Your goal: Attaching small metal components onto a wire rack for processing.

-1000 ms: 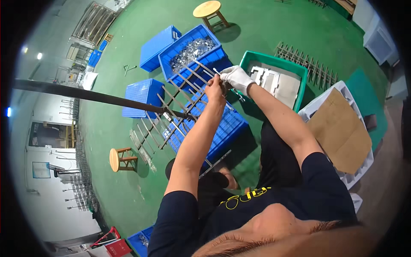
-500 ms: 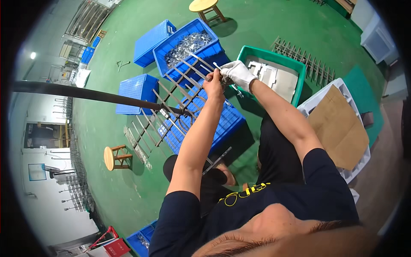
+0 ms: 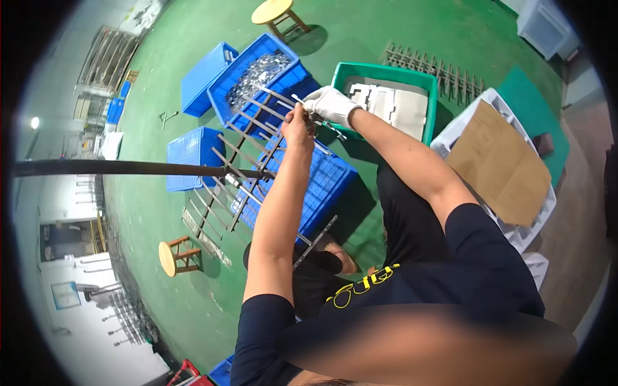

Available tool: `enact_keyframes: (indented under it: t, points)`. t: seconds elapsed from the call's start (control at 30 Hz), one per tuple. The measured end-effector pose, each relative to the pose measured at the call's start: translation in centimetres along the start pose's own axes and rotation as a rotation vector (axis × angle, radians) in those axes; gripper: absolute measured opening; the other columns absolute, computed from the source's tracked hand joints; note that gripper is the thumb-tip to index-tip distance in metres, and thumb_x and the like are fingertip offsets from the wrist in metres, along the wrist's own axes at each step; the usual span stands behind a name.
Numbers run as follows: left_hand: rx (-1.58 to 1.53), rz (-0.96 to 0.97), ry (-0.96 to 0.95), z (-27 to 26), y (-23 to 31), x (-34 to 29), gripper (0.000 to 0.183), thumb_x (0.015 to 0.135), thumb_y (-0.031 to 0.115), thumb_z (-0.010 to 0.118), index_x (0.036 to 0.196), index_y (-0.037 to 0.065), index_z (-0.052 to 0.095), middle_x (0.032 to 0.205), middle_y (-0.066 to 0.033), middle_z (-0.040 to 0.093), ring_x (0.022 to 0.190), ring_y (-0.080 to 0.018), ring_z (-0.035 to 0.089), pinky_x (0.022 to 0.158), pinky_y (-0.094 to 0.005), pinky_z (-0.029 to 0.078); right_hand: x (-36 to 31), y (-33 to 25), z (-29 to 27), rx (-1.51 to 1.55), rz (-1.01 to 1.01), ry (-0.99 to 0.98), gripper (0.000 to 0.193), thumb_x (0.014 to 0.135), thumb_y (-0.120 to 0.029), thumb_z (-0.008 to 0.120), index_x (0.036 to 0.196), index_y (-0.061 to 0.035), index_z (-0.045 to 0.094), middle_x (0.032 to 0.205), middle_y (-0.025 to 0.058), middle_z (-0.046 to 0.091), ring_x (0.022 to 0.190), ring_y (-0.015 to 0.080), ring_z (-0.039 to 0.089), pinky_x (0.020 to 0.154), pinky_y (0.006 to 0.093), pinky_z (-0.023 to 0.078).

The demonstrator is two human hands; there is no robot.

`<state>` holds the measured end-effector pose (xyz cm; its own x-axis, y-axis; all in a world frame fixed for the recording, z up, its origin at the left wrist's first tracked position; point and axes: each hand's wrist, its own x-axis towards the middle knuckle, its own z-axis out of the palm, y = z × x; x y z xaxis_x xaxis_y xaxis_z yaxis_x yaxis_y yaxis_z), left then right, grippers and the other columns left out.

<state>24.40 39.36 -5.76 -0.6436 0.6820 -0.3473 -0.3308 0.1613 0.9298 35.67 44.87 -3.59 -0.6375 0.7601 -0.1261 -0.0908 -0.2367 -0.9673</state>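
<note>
Hands (image 3: pixel 315 112) farther from parts-filled blue crate (image 3: pixel 257 74)

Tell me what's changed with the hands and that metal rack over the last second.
Little has changed. Both hands stay together at the upper end of the metal rack: the bare left hand and the gloved right hand keep pinching a small metal piece there. The blue crates, green bin and stools are unmoved.

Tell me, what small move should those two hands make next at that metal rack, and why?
Probably seat the small metal part on the rack's upper prong. The bare left hand and gloved right hand meet there, pinching it, though whether it is hooked on yet is too small to tell. Lower prongs look bare.
</note>
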Motion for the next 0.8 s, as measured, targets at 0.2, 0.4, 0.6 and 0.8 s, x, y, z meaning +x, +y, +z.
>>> enact_keyframes:
  t: [0.2,0.4,0.6,0.8]
  points:
    - [-0.004,-0.403,-0.326,-2.3,3.6,-2.4,0.038,0.086,0.039,0.056,0.102,0.005,0.057,0.089,-0.0091,0.06,0.081,-0.0198,0.057,0.074,-0.0275,0.042,-0.5,-1.4,-1.2,-0.584,-0.23,0.008,0.026,0.085,-0.025,0.051,0.091,-0.0032,0.064,0.08,0.0068,0.064,0.065,0.0165,0.056,0.062,0.0271,0.046]
    - [0.085,0.073,-0.381,-14.8,10.8,-14.0,0.033,0.09,0.028,0.05,0.11,0.002,0.055,0.095,-0.0112,0.062,0.087,-0.0196,0.058,0.076,-0.0264,0.043,-6.7,-5.2,3.5,-0.473,-0.809,0.397,0.021,0.075,0.002,0.052,0.093,-0.0006,0.062,0.083,0.0076,0.065,0.068,0.018,0.058,0.065,0.0267,0.047]
    - [-0.405,0.262,0.173,-26.2,1.4,-25.1,0.019,0.089,0.019,0.051,0.099,0.006,0.059,0.086,-0.0075,0.062,0.076,-0.0168,0.059,0.065,-0.0252,0.045,-19.9,-2.9,10.2,-0.602,-0.708,-0.335,0.031,0.064,0.004,0.044,0.09,-0.0023,0.059,0.084,0.0077,0.064,0.073,0.0239,0.059,0.07,0.0294,0.048]
    - [-0.834,-0.173,-0.06,-24.9,-8.1,-29.1,0.032,0.088,0.028,0.054,0.099,-0.001,0.059,0.096,-0.0161,0.062,0.086,-0.0241,0.059,0.074,-0.034,0.049,-24.6,-0.8,14.4,-1.392,-0.184,-1.174,0.029,0.065,-0.02,0.053,0.09,-0.0059,0.06,0.081,0.0109,0.064,0.074,0.0332,0.058,0.069,0.0382,0.047]
